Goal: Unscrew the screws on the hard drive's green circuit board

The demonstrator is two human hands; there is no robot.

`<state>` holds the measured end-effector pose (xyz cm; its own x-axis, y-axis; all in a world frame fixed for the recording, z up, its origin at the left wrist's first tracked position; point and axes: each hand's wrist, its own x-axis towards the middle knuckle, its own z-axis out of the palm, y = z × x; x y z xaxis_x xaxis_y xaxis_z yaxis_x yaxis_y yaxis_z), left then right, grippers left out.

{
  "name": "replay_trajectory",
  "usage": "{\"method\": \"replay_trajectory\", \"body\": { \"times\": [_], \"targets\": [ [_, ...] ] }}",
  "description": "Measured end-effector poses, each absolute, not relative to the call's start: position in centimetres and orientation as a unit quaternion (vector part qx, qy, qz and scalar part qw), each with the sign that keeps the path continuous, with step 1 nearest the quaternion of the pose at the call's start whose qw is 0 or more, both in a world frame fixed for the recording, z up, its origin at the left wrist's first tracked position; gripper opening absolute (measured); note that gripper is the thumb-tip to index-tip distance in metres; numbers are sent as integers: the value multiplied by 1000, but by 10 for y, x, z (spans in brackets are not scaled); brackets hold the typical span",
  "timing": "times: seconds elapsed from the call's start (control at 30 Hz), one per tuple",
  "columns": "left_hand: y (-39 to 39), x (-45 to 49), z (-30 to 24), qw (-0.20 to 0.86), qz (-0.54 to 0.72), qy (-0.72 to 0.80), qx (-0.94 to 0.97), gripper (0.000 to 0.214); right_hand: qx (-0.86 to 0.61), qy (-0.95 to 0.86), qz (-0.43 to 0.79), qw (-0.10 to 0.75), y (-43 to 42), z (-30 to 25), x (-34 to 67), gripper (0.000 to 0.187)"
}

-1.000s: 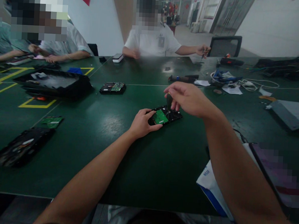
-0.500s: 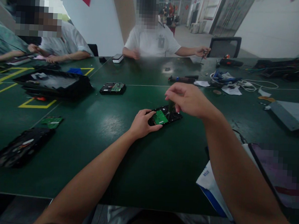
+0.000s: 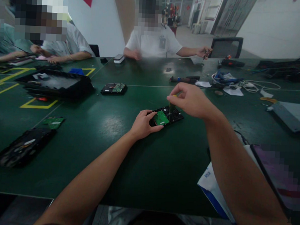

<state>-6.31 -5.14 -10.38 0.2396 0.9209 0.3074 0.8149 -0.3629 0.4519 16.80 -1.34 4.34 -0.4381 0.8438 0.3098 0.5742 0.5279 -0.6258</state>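
A black hard drive [image 3: 176,115] with a green circuit board [image 3: 161,118] facing up lies on the dark green table [image 3: 112,151]. My left hand [image 3: 143,124] grips its near-left end, thumb on the board's edge. My right hand [image 3: 191,99] hovers over the drive, fingers pinched round the top of a small screwdriver [image 3: 169,106] that stands upright with its tip on the drive.
A second hard drive [image 3: 114,88] lies further back, beside a black tray [image 3: 56,84]. An opened drive [image 3: 22,149] and a loose green board [image 3: 53,121] lie at left. Papers [image 3: 211,186] sit at right, cables and tools [image 3: 227,79] at the back. Other people sit across the table.
My right hand has shifted slightly on the screwdriver, its fingers turning round the handle top. My left hand and the drive stay put.
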Motion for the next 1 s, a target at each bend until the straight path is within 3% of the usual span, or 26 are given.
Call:
{"method": "replay_trajectory", "body": {
  "times": [0.3,0.6,1.0],
  "targets": [
    [-51,-63,-105,99,271,556,780,74,-390,-801,350,288,-10,38,166,30],
    [-51,-63,-104,103,270,558,778,75,-426,-808,236,332,-12,41,168,20],
    [-50,-63,-107,92,271,555,781,76,-382,-814,313,307,-8,38,168,27]
  ]
}}
